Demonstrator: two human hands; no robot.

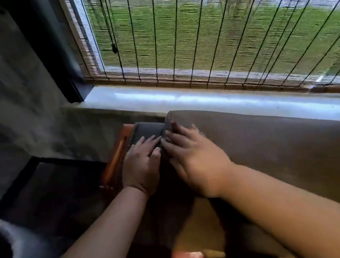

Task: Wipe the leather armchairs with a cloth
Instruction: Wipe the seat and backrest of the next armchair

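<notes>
Currently left hand (141, 166) and right hand (196, 162) lie flat, open, empty at frame centre on armchair (284, 147); no cloth visible. Fetch one first.

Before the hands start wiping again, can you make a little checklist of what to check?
1. Left hand resting flat on the chair: ok.
2. Right hand resting flat on the armchair back: ok.
3. Cloth under the hands: cannot tell, none is visible.
4. Leather beside the hands free of objects: ok.
5. Window blind hanging clear of the chair back: ok.
6. Leather already clean: cannot tell, picture is blurry.
</notes>
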